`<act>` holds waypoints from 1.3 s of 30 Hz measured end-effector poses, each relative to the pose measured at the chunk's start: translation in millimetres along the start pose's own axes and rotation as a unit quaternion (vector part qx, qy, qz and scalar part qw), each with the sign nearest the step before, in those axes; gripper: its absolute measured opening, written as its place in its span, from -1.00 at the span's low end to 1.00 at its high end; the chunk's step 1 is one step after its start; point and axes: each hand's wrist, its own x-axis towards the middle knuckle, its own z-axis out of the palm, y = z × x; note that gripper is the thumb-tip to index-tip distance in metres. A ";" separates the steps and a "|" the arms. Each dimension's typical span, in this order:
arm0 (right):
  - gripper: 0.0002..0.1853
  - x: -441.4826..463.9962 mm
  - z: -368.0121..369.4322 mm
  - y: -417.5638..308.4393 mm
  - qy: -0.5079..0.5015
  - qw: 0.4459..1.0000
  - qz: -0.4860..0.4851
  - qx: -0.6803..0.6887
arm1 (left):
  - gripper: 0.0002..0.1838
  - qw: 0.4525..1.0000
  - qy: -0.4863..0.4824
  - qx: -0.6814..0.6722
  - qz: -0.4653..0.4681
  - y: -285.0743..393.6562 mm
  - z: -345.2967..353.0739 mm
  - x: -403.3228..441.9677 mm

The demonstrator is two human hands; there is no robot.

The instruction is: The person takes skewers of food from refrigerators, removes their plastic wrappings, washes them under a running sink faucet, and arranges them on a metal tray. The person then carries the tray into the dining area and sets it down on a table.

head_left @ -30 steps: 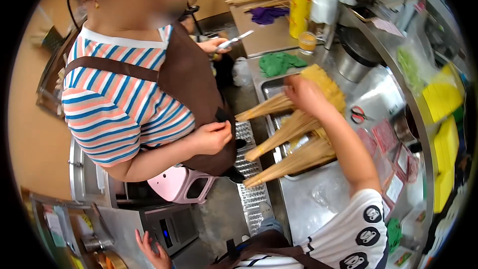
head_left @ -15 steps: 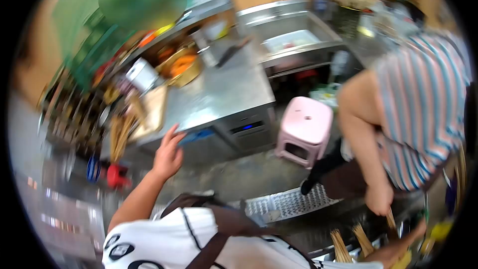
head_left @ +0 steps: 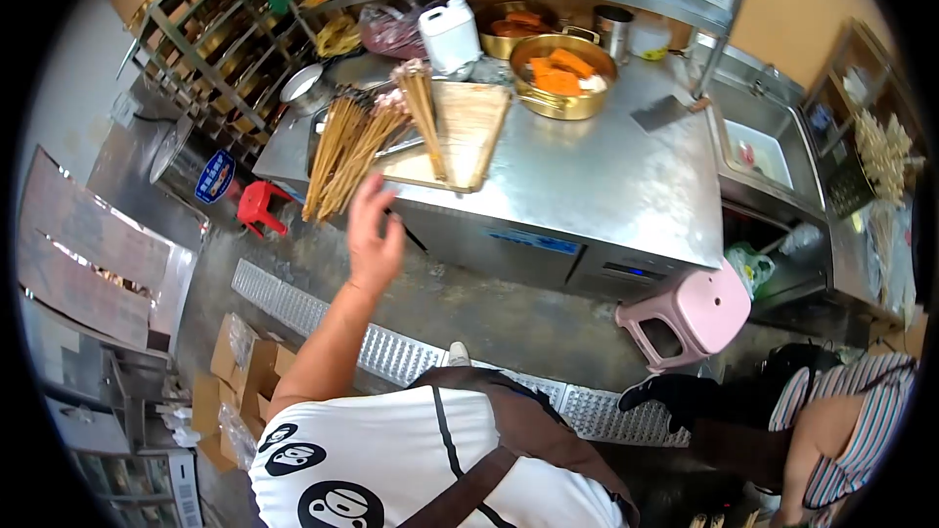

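My left hand (head_left: 374, 240) reaches forward with its fingers apart, holding nothing, just in front of the steel counter's edge. Nearest to it are bundles of skewers (head_left: 342, 152), their bare sticks pointing toward me and jutting over the edge. Another bundle of skewers (head_left: 423, 122) lies on a wooden cutting board (head_left: 479, 132), with pinkish pieces at its far end. Whether my fingertips touch any stick I cannot tell. My right hand is out of view.
On the steel counter (head_left: 606, 171) stand a white jug (head_left: 450, 36), a brass pot (head_left: 564, 103) with orange blocks, and a cleaver (head_left: 668, 112). A pink stool (head_left: 699, 318) and red stool (head_left: 262, 207) stand on the floor. A co-worker in a striped shirt (head_left: 861, 420) is at right.
My view has swung left toward the counter. My left hand has come close to the skewers, still open. My right arm, seen earlier at lower right, has left view.
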 end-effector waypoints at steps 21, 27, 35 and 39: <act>-0.62 -780.3 620.7 49.0 -0.734 0.485 0.475 0.024 | -0.47 0.835 -0.009 -0.038 -0.548 -467.5 37.5 49.8; -0.69 -838.0 646.3 38.8 -0.833 0.458 0.292 -0.107 | -0.61 0.855 -0.055 -0.009 -0.516 -497.9 47.7 46.6; -0.68 -857.5 640.4 39.2 -0.812 0.497 0.284 -0.111 | -0.71 0.830 -0.048 -0.060 -0.553 -500.5 47.2 48.9; -0.71 -861.5 637.2 56.9 -0.797 0.540 0.251 -0.099 | -0.65 0.846 0.000 -0.030 -0.532 -505.5 49.4 60.3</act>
